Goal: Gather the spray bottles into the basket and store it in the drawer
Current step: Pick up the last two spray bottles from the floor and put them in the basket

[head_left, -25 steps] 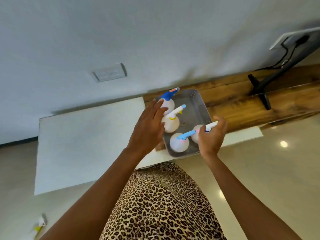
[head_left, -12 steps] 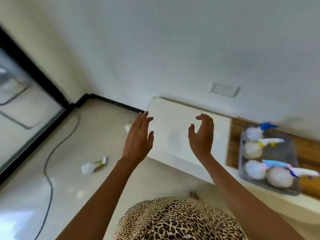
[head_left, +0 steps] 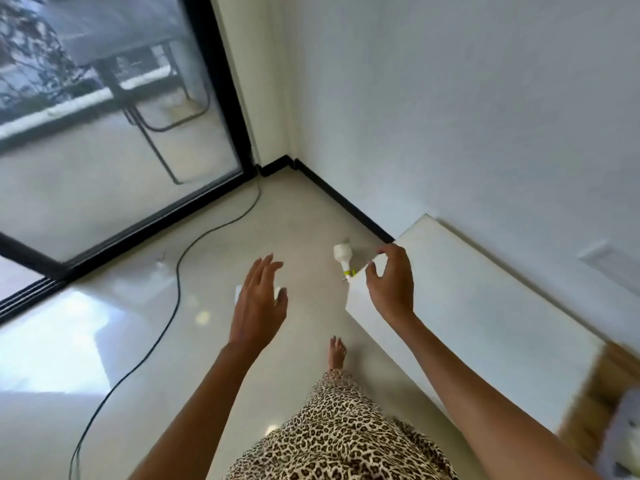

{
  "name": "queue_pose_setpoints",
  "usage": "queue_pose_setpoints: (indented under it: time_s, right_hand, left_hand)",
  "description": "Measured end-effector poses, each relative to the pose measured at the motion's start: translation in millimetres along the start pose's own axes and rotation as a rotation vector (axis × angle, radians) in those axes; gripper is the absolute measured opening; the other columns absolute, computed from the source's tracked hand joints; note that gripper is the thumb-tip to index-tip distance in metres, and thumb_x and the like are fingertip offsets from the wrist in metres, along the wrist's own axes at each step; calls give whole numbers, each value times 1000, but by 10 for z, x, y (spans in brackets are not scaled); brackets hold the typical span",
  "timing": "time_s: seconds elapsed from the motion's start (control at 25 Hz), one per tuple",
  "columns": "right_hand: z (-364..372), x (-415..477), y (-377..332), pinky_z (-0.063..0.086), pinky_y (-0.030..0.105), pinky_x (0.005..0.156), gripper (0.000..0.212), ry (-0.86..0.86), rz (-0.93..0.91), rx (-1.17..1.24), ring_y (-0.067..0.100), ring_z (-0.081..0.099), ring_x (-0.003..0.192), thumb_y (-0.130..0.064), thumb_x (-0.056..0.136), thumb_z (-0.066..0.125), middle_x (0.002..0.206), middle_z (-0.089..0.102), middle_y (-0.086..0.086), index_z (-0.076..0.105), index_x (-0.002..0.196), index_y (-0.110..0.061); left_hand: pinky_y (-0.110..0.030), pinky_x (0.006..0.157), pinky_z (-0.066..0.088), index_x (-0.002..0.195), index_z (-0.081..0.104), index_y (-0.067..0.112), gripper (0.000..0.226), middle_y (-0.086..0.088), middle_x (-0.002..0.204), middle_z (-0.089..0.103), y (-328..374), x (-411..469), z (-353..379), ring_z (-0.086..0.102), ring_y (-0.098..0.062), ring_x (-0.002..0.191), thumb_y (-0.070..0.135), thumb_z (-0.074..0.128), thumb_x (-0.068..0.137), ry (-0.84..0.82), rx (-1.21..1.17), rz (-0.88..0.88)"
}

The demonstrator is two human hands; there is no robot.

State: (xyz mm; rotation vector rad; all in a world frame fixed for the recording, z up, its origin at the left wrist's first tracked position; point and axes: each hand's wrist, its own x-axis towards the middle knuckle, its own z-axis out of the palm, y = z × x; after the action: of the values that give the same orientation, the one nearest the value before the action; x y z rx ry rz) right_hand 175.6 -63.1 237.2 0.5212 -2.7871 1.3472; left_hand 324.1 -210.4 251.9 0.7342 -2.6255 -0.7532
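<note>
Hands empty: left hand [head_left: 258, 306] released, fingers straight; right hand [head_left: 393, 285] loosely curled. White spray bottle [head_left: 343, 257] lies on floor [head_left: 173, 341], 10 o'clock from right hand, beside cabinet [head_left: 467, 306] corner.

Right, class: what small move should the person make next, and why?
Probably reach the right hand down to the spray bottle lying on the floor beside the white cabinet corner; that hand hangs empty nearest it.

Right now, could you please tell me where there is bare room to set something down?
The white cabinet top is bare between its near corner and the wall. The floor between the black cable and the glass door is free. Crowded: the cabinet corner, where a spray bottle lies, and something white behind the left hand.
</note>
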Motion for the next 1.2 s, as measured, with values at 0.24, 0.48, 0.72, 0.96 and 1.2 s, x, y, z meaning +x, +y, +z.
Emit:
queue_pose_setpoints:
  time_s: [0.24, 0.48, 0.72, 0.96, 1.2]
  right_hand:
    - [895, 914, 8, 45, 36, 78, 23, -187, 21, -36, 34, 56, 101, -2, 83, 59, 110, 60, 19, 54, 105, 0]
    - [1557, 1666, 401, 39, 27, 70, 18, -471, 91, -175, 31, 59, 98, -1, 86, 55, 110, 61, 17, 55, 103, -1]
    - [2311, 2197, 1167, 47, 39, 77, 21, -691, 66, -386, 33, 58, 102, 4, 87, 46, 112, 61, 14, 56, 105, -2]
    - [3696, 2557, 2657, 45, 42, 79, 31, -929, -185, -747, 38, 56, 101, 2, 89, 41, 116, 57, 15, 53, 116, -8]
    - [5170, 2574, 4262, 40, 41, 94, 32, -1239, -939, -1308, 32, 49, 115, 4, 86, 42, 119, 55, 14, 49, 116, -4]
  left_hand:
    - [-46, 107, 37, 124, 47, 2, 43, -18, 140, 45, -627, 879, 151, 34, -32, 135, 0, 59, 82, -37, -5, -202]
    - [-45, 106, 38, 125, 46, 2, 44, -19, 140, 44, -1215, 1652, 483, 35, -32, 134, 1, 57, 83, -184, 32, -366]
    - [-45, 94, 46, 123, 46, 2, 42, -19, 134, 49, -1996, 2120, 1229, 42, -33, 128, 3, 57, 83, -341, 47, -444]
    - [-43, 90, 45, 121, 48, -1, 42, -23, 130, 51, -3376, 2439, 2899, 47, -36, 121, -1, 56, 80, -419, 45, -428]
    - [-50, 93, 42, 116, 49, -7, 40, -28, 126, 51, -4844, 2162, 4695, 47, -42, 117, -6, 54, 76, -561, 188, -383]
